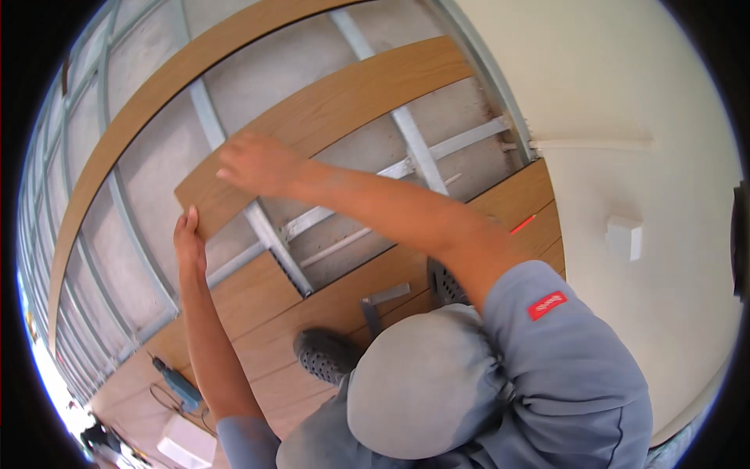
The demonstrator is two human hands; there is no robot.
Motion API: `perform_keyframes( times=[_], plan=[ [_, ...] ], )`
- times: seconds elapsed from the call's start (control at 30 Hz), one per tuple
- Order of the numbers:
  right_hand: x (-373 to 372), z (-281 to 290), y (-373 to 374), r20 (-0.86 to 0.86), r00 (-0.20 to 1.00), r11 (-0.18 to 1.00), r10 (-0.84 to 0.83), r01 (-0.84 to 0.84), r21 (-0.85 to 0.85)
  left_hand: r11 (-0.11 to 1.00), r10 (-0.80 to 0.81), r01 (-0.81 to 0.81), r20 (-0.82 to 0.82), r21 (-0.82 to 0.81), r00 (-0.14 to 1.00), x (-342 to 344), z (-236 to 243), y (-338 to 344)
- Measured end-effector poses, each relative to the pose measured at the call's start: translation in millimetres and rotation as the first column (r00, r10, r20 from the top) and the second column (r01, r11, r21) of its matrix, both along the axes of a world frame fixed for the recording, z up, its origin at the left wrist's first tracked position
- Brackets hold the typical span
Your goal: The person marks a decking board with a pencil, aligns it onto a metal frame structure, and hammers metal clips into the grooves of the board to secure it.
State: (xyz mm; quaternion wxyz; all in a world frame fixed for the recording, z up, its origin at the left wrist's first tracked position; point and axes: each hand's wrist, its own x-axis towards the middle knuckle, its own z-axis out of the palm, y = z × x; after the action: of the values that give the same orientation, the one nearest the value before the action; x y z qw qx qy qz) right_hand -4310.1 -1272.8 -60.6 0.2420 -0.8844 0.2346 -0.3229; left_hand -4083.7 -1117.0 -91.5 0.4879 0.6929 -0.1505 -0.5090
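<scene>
A long wood-look plank [344,102] lies slantwise over the metal frame, its left end tilted toward me. My left hand [190,242] grips that left end at the lower corner, the thumb and a finger at its edge. Over the plank's face, near the same end, is my right hand [262,164]. Its fingers are smeared by motion, so I cannot make out whether they are open or closed, or whether they touch the wood.
Grey metal studs [207,113] cross a bare grey surface. Another narrow plank [117,129] curves along the left. Laid boards [266,309] hold a metal square [383,297], a red pencil [523,224], a blue-green drill [178,384] and a white box [187,442]. A cream wall [625,94] rises at right.
</scene>
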Motion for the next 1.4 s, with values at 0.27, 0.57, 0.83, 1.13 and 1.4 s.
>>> perform_keyframes(
  times=[0.27,0.57,0.83,1.13,1.4],
  plan=[
    [-381.7,23.6,96.3,-0.561,0.581,0.676,-0.59,0.735,0.05,0.992,-0.111,0.053,0.635,0.111,0.764,6.6,-9.4,-36.4],
    [-501.3,3.8,232.0,-0.833,0.191,0.642,-0.52,0.73,-0.233,0.921,-0.079,-0.362,0.98,0.142,0.185,-41.3,18.0,304.6],
    [-489.8,12.8,217.2,-0.877,0.201,0.629,-0.436,0.765,-0.137,0.189,-0.079,-0.812,0.833,0.552,0.548,-57.2,37.2,599.7],
    [-418.2,72.5,185.8,-0.937,0.24,0.49,-0.254,0.867,0.089,0.482,0.344,-0.661,0.569,0.575,0.747,0.4,20.9,735.1],
    [-358.5,165.3,121.5,-0.961,0.271,0.414,-0.047,0.881,0.229,0.563,0.547,-0.628,0.328,0.537,0.771,-83.4,47.3,653.5]
  ],
)
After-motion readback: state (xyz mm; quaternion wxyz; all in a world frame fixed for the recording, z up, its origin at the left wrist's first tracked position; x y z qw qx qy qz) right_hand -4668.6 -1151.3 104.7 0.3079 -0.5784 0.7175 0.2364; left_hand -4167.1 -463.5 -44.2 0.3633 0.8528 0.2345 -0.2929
